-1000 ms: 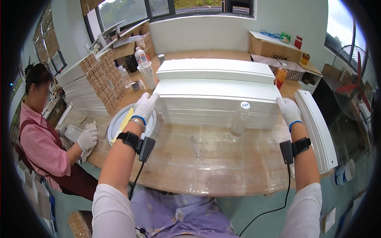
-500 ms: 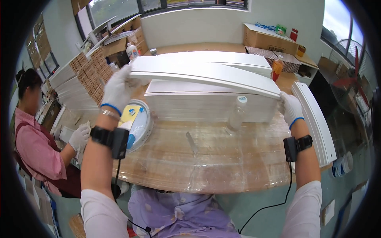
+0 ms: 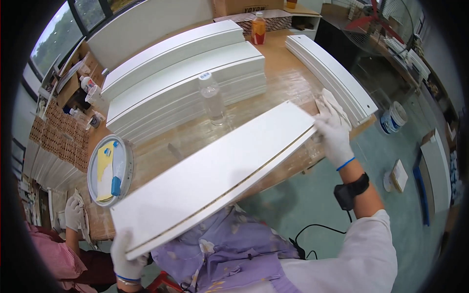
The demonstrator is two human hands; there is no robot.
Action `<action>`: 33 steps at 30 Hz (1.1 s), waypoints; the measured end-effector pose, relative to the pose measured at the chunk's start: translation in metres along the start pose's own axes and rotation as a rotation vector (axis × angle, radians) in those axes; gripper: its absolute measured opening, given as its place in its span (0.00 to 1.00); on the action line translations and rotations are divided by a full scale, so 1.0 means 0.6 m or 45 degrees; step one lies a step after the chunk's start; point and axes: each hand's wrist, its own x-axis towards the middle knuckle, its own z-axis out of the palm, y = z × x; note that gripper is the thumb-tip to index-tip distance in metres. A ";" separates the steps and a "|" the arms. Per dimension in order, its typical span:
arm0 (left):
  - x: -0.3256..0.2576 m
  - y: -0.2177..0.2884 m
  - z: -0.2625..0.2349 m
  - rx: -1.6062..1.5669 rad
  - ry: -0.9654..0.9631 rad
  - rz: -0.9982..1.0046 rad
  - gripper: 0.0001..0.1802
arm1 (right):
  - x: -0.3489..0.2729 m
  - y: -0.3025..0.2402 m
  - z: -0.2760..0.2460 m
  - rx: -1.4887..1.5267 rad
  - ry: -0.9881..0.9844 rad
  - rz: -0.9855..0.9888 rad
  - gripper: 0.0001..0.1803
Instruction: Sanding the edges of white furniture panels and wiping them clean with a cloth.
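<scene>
A long white board point(image 3: 215, 176) with a narrow groove along one edge lies slantwise in front of me, over the near part of the table and my lap. My left hand point(image 3: 128, 256), in a white glove, grips its lower left end. At the upper right end, my gloved right hand point(image 3: 336, 141) has its fingers closed at the board's corner. A crumpled white cloth point(image 3: 337, 103) lies against the right hand; whether the hand also holds it is unclear. Beyond the board stand a stack of similar white boards point(image 3: 190, 105) and a clear bottle point(image 3: 212, 100) with a white cap.
A round tub lid point(image 3: 128, 168) with a yellow sheet and blue pieces lies at left. More white boards point(image 3: 337, 80) rest along the table's right side, near an orange bottle point(image 3: 258, 29). A co-worker's gloved hand point(image 3: 74, 213) shows at lower left. A bucket point(image 3: 393, 118) stands on the floor.
The board has come off the stack, down and toward me, and now slants with its left end lowest. My view has turned to the right. The cloth now shows by my right hand.
</scene>
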 end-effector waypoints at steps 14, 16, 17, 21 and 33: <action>-0.005 -0.214 0.103 -1.412 -0.125 -0.559 0.25 | 0.126 0.104 -0.097 -1.517 0.287 -0.107 0.32; -0.004 -0.229 0.103 -1.427 -0.119 -0.590 0.25 | 0.115 0.067 -0.075 -1.213 0.275 0.049 0.30; 0.000 -0.230 0.104 -1.433 -0.118 -0.599 0.25 | 0.116 0.056 -0.068 -0.757 0.186 -0.067 0.27; 0.010 -0.253 0.096 -1.437 -0.227 -0.545 0.25 | 0.078 0.039 0.011 -0.214 -0.268 -0.157 0.24; 0.020 -0.234 0.126 -1.441 0.066 -0.397 0.28 | -0.277 -0.048 0.463 -0.389 -1.354 -1.006 0.33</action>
